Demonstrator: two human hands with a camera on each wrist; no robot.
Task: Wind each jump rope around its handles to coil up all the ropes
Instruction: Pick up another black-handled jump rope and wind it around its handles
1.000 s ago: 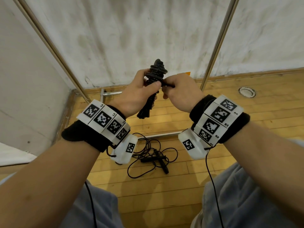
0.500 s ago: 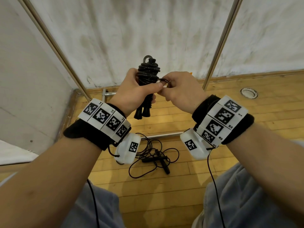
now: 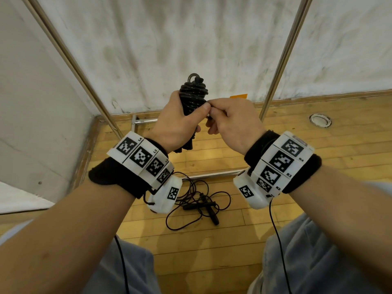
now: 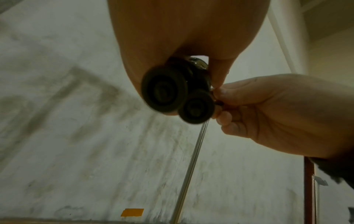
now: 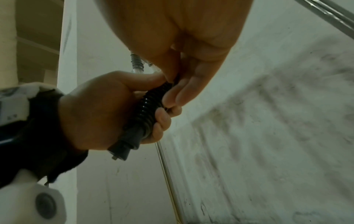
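Black coiled jump rope (image 3: 193, 96) held upright at chest height, above the wooden floor (image 3: 318, 145).
Our left hand (image 3: 176, 126) wraps the bundled handles; our right hand (image 3: 231, 122) pinches the rope's end against it. Another jump rope (image 3: 199, 205) lies loose on the floor below.

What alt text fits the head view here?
A left hand grips a wound jump rope upright while the right hand pinches its loose end. A second, uncoiled rope lies on the wooden floor below.
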